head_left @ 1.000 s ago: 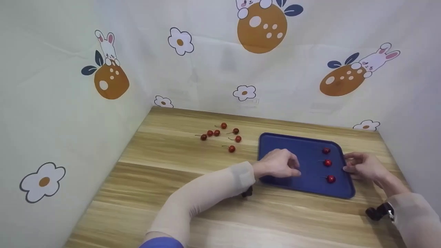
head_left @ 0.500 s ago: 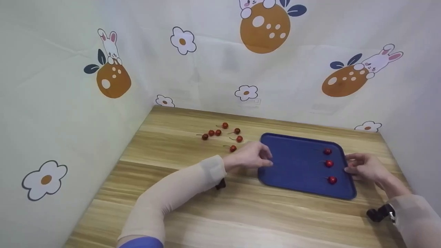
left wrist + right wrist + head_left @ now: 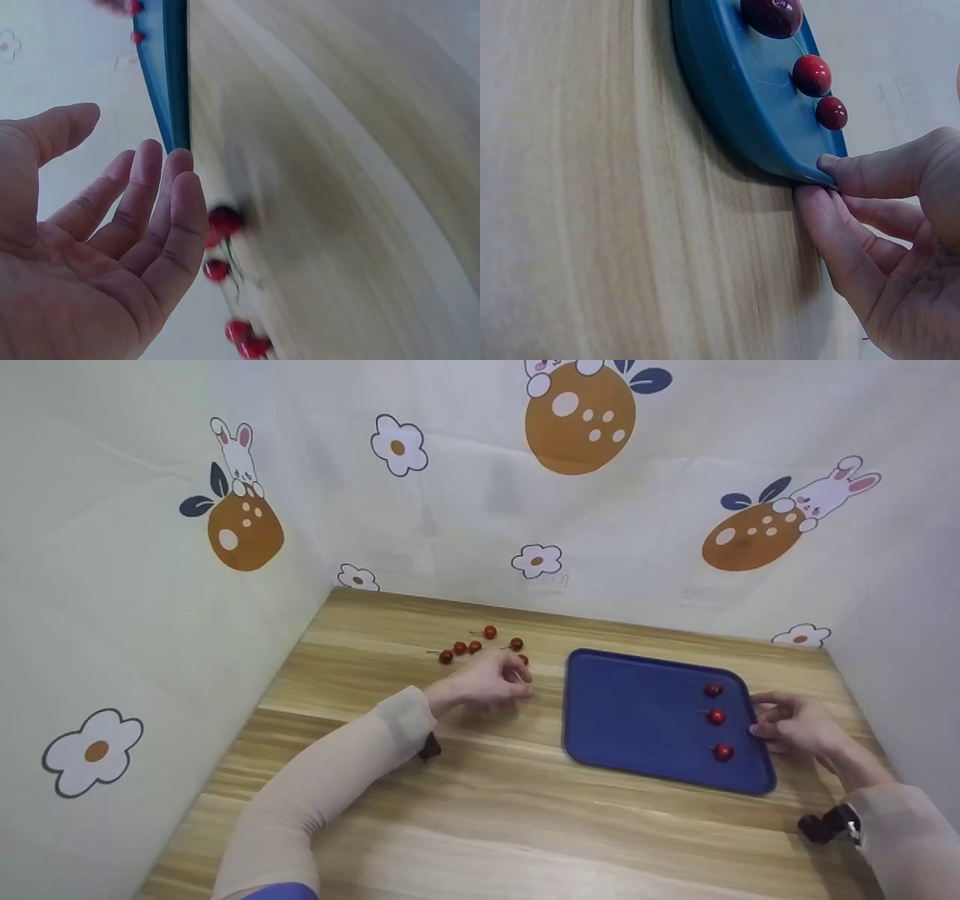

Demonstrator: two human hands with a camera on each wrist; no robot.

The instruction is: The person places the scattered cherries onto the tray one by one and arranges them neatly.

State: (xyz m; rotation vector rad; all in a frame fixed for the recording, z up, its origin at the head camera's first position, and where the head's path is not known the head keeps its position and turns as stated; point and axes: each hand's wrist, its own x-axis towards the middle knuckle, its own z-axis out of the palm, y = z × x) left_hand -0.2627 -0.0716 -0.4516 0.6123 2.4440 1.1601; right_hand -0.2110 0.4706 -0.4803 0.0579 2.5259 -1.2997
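My left hand (image 3: 487, 681) hovers over the wood table at the near side of several loose red cherries (image 3: 490, 632), left of the blue tray (image 3: 637, 720). In the left wrist view its fingers (image 3: 187, 217) are gently bent, thumb apart, with nothing held; a cherry (image 3: 216, 270) shows just beyond them. The cherry nearest me is hidden behind that hand in the head view. My right hand (image 3: 799, 727) pinches the tray's right rim, thumb on top and fingers below, as the right wrist view shows. Three stemmed cherries (image 3: 717, 716) lie in a column along the tray's right side.
The wood-grain table (image 3: 480, 825) meets a patterned cloth backdrop (image 3: 450, 510) at the back and sides. A black wrist camera (image 3: 825, 825) sits under the right sleeve, close over the tabletop.
My left hand has travelled left from above the tray to the loose cherries. My right hand keeps its grip on the tray rim, and the tray stays put.
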